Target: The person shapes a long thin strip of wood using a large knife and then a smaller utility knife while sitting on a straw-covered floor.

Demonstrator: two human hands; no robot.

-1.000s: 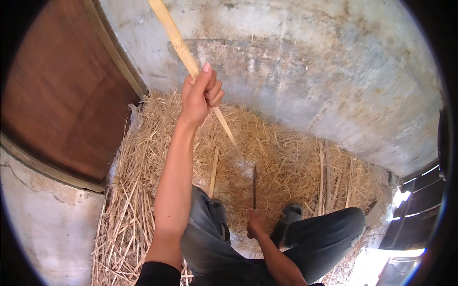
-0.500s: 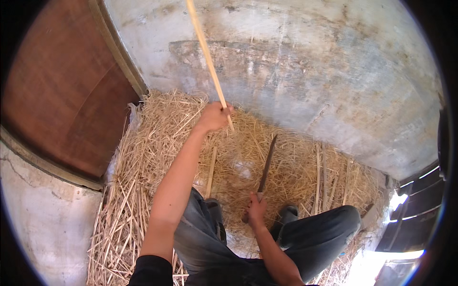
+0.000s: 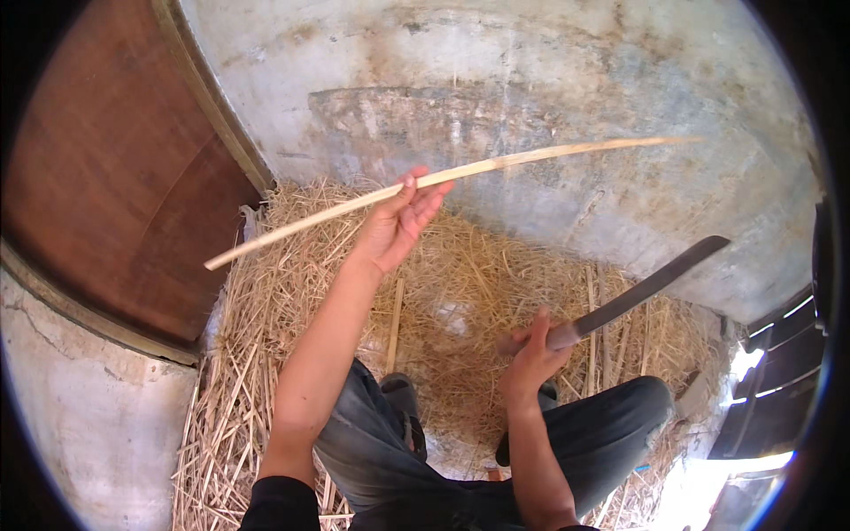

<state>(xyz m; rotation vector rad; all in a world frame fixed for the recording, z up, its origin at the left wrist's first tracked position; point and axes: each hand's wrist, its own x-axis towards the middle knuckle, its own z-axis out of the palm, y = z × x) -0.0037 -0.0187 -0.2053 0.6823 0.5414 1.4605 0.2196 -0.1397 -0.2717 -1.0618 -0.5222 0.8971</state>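
The bamboo stick lies almost level across the view, its long axis going from the lower left near the brown door up to the right along the grey wall, and my left hand grasps it near its middle, above the straw. My right hand is clenched on the handle of the long knife, whose blade points up and right, below the stick's right half and apart from it. Half a second ago the stick stood nearly upright and the knife was lower; now both are turned and raised.
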